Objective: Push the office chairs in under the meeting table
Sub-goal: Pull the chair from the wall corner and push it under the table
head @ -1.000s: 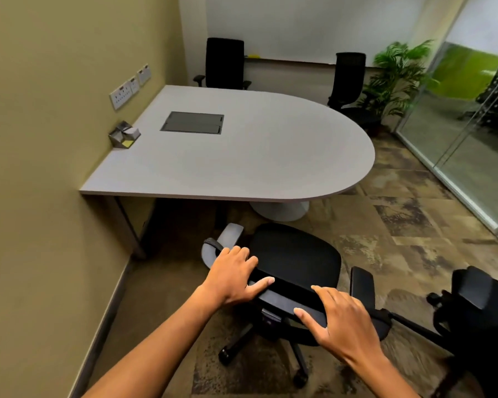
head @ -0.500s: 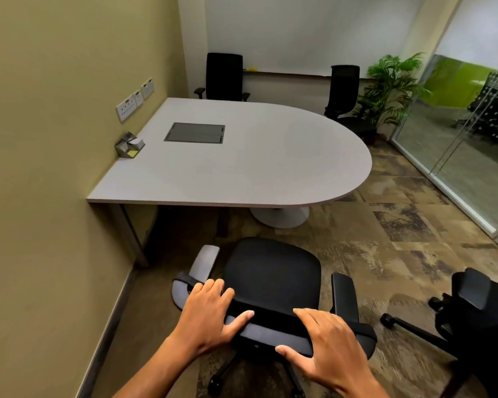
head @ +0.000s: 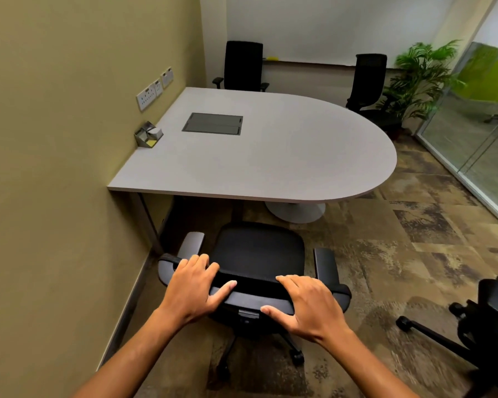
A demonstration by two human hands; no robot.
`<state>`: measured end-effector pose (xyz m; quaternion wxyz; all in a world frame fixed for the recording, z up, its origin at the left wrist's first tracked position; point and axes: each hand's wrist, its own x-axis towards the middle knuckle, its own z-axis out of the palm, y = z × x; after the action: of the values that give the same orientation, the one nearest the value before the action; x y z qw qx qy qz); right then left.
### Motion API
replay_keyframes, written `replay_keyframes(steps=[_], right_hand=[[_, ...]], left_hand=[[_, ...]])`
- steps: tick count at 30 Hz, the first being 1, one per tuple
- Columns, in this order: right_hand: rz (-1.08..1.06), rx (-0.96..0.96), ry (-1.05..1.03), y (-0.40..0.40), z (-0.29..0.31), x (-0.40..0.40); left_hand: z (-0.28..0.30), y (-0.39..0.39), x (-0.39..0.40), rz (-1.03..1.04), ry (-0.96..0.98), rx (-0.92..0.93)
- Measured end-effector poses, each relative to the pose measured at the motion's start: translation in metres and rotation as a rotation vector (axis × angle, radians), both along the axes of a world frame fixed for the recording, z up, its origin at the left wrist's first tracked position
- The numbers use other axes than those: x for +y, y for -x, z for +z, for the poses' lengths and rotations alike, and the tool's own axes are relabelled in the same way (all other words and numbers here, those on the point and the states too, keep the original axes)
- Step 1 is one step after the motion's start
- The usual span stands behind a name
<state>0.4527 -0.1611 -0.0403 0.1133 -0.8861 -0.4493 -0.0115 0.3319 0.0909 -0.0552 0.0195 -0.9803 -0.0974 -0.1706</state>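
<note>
We see both hands on the top of the backrest of the near office chair [head: 259,254]. Left hand [head: 191,288] curls over the top edge, thumb along its near face; right hand [head: 308,305] grips it likewise. Chair faces the meeting table [head: 270,150], seat front just short of the near table edge, not under it. Second chair [head: 489,320] near right, two more chairs [head: 243,66] at the far side.

Olive wall [head: 55,139] at left carries white socket plates [head: 154,90]; far wall [head: 328,27] is white. Patterned brown carpet tiles [head: 414,254] cover the floor. Glass partition [head: 477,145] at right, potted palm [head: 420,79] in far corner.
</note>
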Motion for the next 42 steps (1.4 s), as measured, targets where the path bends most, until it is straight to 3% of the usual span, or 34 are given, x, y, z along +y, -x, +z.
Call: replay_keyframes(steps=[21, 42], right_hand=[[0.045, 0.016, 0.103, -0.053, 0.011, 0.131], [0.037, 0.026, 0.052, -0.180, 0.004, 0.303]], left_hand=[[-0.003, -0.033, 0.119, 0.076, 0.051, -0.068], [-0.004, -0.149, 0.288, 0.094, 0.082, -0.097]])
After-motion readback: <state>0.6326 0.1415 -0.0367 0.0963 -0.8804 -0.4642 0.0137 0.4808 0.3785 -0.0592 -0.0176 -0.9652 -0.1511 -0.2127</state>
